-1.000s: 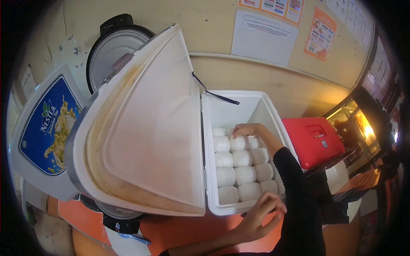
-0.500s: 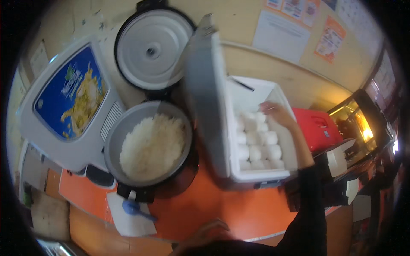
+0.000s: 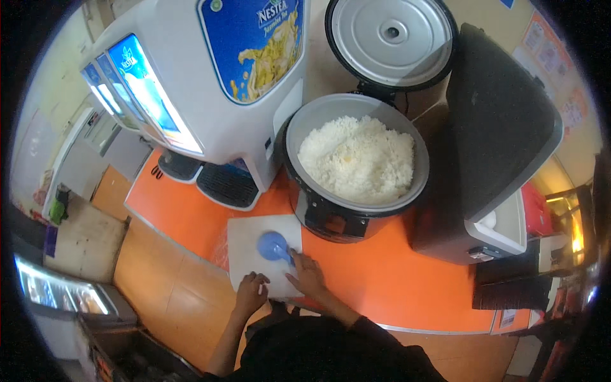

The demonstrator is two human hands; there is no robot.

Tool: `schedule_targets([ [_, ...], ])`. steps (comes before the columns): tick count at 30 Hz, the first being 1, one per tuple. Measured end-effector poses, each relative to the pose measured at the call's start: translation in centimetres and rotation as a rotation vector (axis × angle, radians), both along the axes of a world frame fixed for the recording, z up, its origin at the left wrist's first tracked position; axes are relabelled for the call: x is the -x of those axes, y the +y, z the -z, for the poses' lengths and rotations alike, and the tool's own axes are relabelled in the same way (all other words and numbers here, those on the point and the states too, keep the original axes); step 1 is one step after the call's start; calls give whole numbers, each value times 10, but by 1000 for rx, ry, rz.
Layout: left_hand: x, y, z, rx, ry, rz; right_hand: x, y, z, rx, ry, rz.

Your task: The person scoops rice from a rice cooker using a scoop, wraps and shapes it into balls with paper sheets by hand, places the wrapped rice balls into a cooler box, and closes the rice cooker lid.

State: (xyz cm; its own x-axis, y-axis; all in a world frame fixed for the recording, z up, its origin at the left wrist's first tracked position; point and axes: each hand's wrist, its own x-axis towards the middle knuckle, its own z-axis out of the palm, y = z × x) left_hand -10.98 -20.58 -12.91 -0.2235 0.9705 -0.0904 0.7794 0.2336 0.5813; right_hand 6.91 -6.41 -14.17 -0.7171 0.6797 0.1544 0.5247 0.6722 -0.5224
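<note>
A blue rice paddle [image 3: 272, 246] lies on a white sheet [image 3: 245, 232] at the counter's front edge. My right hand [image 3: 309, 277] is closed around the paddle's handle, which its fingers partly hide. Beside the sheet's near left corner is my left hand [image 3: 251, 294], fingers loosely bent and apart, with nothing visible in them. Just behind the sheet stands an uncovered rice cooker [image 3: 305, 202], its pot heaped with white rice [image 3: 356, 159]. The cooker's round lid [image 3: 388, 44] is tipped back behind it.
A drink dispenser [image 3: 172, 70] with a drip tray [image 3: 226, 184] stands left of the cooker. On the right is a dark cooler box [image 3: 445, 223], lid [image 3: 503, 108] raised. Red and black boxes and a lit cabinet [image 3: 573, 223] lie farther right. The orange counter [image 3: 382, 280] has a curved front edge.
The view has swung left. My right hand has left the white wrapped rolls in the cooler and come to the rice paddle. My left hand has moved up beside the sheet.
</note>
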Motion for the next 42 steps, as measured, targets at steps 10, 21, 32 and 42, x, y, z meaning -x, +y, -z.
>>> schedule_targets([
  [10,84,-23,73,-224,148,36,-8,-4,-169,86,-66,-8],
  [21,93,29,58,-236,86,-83,-88,254,-304,-808,-991,199],
  [32,86,30,55,-321,188,-201,-88,263,-301,-312,-959,-92],
  [42,89,33,63,-323,215,-181,-67,224,-317,13,-812,-46],
])
